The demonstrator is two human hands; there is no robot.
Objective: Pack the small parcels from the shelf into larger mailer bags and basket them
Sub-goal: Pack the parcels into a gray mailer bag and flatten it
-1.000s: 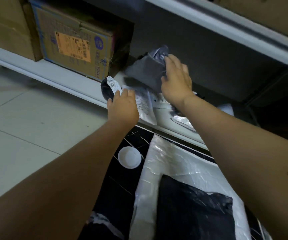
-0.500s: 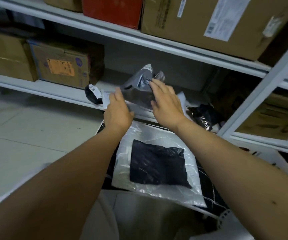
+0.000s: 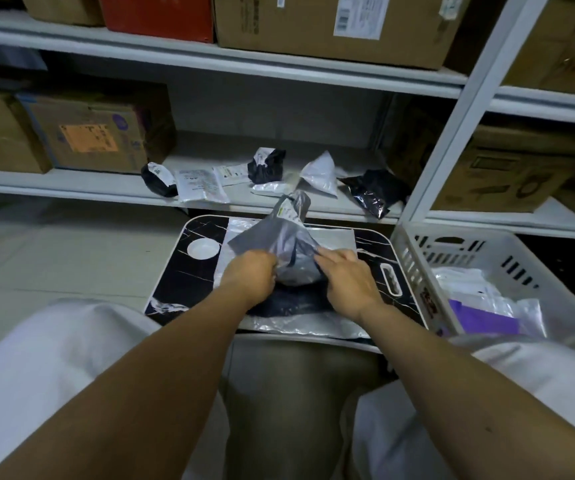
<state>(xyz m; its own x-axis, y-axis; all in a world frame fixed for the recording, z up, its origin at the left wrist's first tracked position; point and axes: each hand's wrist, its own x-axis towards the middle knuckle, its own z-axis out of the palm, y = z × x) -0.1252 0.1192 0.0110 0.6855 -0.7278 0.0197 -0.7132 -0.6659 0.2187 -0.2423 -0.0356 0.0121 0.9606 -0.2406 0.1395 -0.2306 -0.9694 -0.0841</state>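
Half a second ago the grey parcel point(image 3: 288, 252) sat at the shelf point(image 3: 123, 183) edge; now both hands have drawn it down over the counter point(image 3: 386, 245), above the clear mailer bag point(image 3: 313, 325).

Head view: the left hand point(image 3: 249, 277) pinches the parcel's near corner with curled fingers point(image 3: 269, 260), while the right hand point(image 3: 346, 278) lies flatter against its other side, its hold not clear. Limp, crumpled film suggests light, soft, slippery contents; gripping the bunched body looks safer than the loose flap. More parcels wait on the shelf; the basket point(image 3: 414, 261) stands to the right.
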